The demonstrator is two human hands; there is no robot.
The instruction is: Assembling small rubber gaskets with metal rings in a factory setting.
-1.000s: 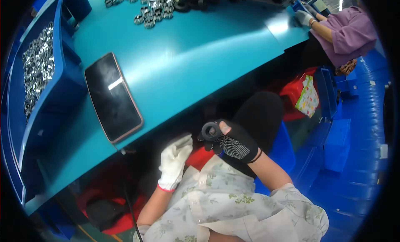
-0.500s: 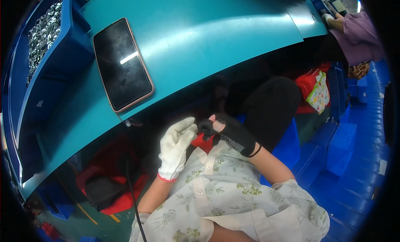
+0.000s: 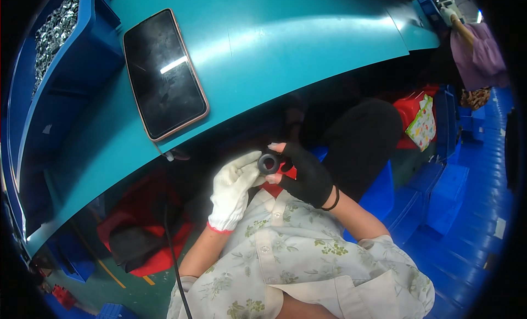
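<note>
One thick black round ring (image 3: pixel 268 172) | between both hands, near pale green-floral fabric shirt (image 3: pixel 307 256) | white-knit-gloved left hand (image 3: pixel 230 190): pinching ring's left edge | black-fingerless-gloved right hand (image 3: pixel 307 177): thumb and finger spread beside ring, contact unclear

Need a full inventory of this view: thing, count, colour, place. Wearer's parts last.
ring: 1, black, at the left fingertips
phone: 1, black screen, pinkish edge, on the table
table: 1, teal, upper half
bin: 1, blue, left
metal parts: many, silver, in the bin
cable: 1, black, lower left
patterned cloth-like item: 1, multicoloured, right
boxes: several, blue, right
co-worker: 1, purple top, upper right
shirt: 1, pale with green print, bottom centre
left hand: 1, white glove, centre
right hand: 1, black glove, bare thumb tip, right of the ring
</note>
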